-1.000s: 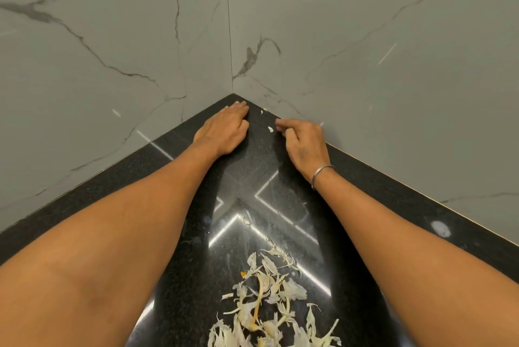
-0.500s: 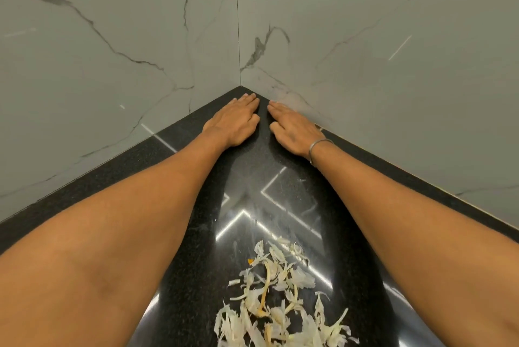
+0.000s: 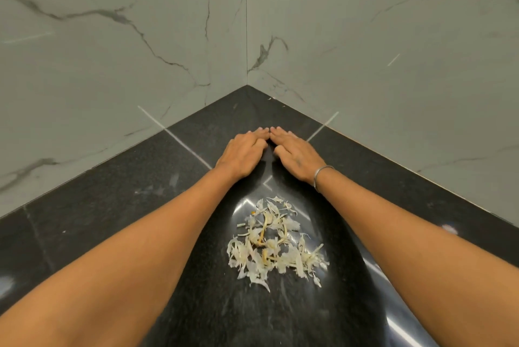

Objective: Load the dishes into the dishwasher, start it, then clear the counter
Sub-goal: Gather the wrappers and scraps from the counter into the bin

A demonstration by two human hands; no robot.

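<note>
1. I look down into a corner where the black counter (image 3: 112, 206) meets two grey marble walls (image 3: 112, 51)
2. The left hand (image 3: 244, 154) lies flat on the counter, palm down. Its fingers are straight and close together, and they grasp nothing
3. The right hand (image 3: 295, 157) lies flat in the same way, with fingers released and straight, holding nothing. A thin metal bangle (image 3: 323, 178) sits around its wrist
4. The fingertips (image 3: 259, 130) of the two hands touch each other, so the hands make a wedge that points to the corner. They are near the corner but apart from both walls
5. A pile of pale scraps (image 3: 275, 245), with a few yellowish strips in it, lies on the counter between my two forearms. It is on my side of the hands and does not touch them
6. One tiny white crumb (image 3: 270, 98) lies at the foot of the right wall, just beside the corner
7. The counter is glossy and shows bright lines of reflected light
</note>
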